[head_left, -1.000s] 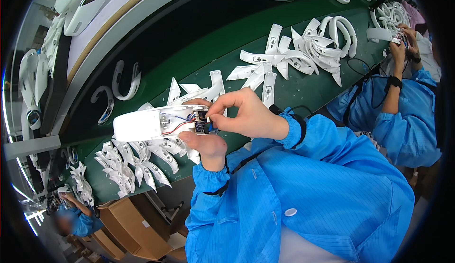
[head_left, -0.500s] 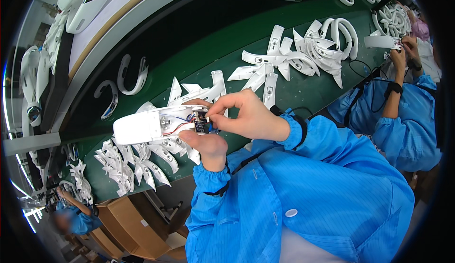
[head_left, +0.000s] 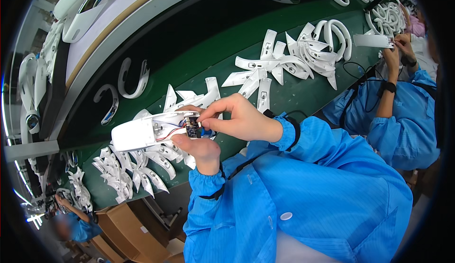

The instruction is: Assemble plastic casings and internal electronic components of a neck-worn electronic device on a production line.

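A white plastic housing (head_left: 132,134), open at its right end, is held above the bench. Inside that end sit a small dark circuit board (head_left: 193,127) and red and blue wires. My left hand (head_left: 200,150) grips the housing from below, its thumb on the near rim and fingers partly hidden behind the far side. With thumb and index finger pinched at the board's right edge, my right hand (head_left: 239,119) touches a small pale part there, too small to name. A bit of blue shows just under those fingertips.
The green bench (head_left: 227,151) carries piles of curved white plastic pieces (head_left: 284,59) beyond my hands and more white pieces (head_left: 144,166) nearer. A co-worker (head_left: 395,106) in blue handles a white part at the right. A cardboard box (head_left: 128,230) stands below the bench's near-left edge.
The view has shifted slightly, so hands and housing appear a little further left. My right fingers stay pinched at the board. The co-worker's white part is turned a little.
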A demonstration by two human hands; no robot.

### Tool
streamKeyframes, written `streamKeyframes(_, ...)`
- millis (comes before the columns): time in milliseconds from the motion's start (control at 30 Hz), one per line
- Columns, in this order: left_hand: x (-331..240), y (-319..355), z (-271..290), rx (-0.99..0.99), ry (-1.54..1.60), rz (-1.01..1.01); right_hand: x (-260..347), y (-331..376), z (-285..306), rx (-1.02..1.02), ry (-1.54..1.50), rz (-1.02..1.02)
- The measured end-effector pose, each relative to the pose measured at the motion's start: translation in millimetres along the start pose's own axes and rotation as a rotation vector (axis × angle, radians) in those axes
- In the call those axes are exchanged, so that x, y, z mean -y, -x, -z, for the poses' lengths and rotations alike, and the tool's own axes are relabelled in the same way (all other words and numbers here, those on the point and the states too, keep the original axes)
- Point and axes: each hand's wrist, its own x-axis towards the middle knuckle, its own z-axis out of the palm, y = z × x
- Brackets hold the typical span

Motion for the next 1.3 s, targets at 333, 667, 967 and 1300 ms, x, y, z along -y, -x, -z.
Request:
streamKeyframes(333, 9, -12, 22, -0.024, 0.016, -0.098, -15, 2, 10, -0.102, 0.388, 0.019)
streamKeyframes(667, -27, -16, 59, 0.050, 0.311, 0.127, -118, 26, 57, 0.023, 0.951, 0.038)
streamKeyframes(967, -30, -2, 66, 0.007, 0.251, 0.330, -138, 50, 136, -0.030, 0.908, -0.475)
streamKeyframes(1300, -5, 10, 60, 0.084, 0.387, 0.510, -198, 89, 122, -0.559, 0.834, -0.760)
